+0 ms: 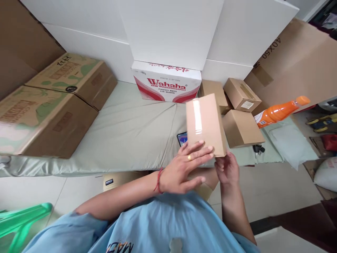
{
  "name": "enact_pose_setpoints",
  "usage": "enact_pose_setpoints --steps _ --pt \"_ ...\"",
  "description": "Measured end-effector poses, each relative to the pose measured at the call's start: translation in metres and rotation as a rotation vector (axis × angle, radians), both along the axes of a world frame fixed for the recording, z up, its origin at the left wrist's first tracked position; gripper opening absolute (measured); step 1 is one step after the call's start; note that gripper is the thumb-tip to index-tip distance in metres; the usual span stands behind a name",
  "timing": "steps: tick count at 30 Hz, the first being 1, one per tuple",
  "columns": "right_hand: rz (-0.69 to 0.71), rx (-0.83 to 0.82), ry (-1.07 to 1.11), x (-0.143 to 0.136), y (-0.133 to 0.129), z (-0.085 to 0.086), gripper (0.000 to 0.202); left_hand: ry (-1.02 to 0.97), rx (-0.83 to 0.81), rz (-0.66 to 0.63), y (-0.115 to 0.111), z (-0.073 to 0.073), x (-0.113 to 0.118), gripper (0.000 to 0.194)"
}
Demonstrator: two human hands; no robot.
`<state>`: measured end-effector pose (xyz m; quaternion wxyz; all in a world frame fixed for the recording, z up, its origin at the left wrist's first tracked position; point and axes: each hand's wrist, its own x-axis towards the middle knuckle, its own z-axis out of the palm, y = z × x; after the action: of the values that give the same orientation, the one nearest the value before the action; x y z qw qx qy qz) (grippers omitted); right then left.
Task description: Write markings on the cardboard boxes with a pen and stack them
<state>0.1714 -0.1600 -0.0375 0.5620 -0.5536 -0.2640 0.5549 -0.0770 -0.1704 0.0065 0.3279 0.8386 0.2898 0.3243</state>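
A small brown cardboard box (206, 121) is tilted up in front of me over the near edge of the covered surface, with a shiny strip of clear tape down its face. My left hand (185, 167), with a gold ring and a red string bracelet, lies with outstretched fingers against the box's lower face. At the bottom right corner, the curled fingers of my right hand (228, 167) grip the box; part of them is hidden behind it. A phone (182, 139) lies partly covered by the box.
Two large cartons (79, 79) stand at left. A white and red Wahaha carton (167, 82) is at the back. Small boxes (242, 128), an orange bottle (280, 111) and keys (258, 149) lie at right. A green plastic stool (28, 219) is at lower left.
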Motion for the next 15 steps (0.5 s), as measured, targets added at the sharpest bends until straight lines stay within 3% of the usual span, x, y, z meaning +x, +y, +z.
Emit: enact_pose_setpoints --steps 4,8,12,15 --pt "0.314 -0.117 0.150 -0.064 -0.007 -0.011 0.048 0.135 0.227 0.247 -0.033 0.015 -0.043 0.092" --pt "0.502 -0.146 0.120 -0.124 0.004 -0.030 0.049 0.265 0.237 0.542 -0.050 0.016 -0.073 0.086" --pt "0.620 -0.096 -0.061 -0.158 0.020 -0.045 0.042 0.292 0.078 0.568 -0.054 0.003 -0.101 0.074" --pt "0.545 0.014 -0.271 -0.156 0.023 -0.051 0.037 0.148 0.049 0.607 -0.058 -0.007 -0.129 0.068"
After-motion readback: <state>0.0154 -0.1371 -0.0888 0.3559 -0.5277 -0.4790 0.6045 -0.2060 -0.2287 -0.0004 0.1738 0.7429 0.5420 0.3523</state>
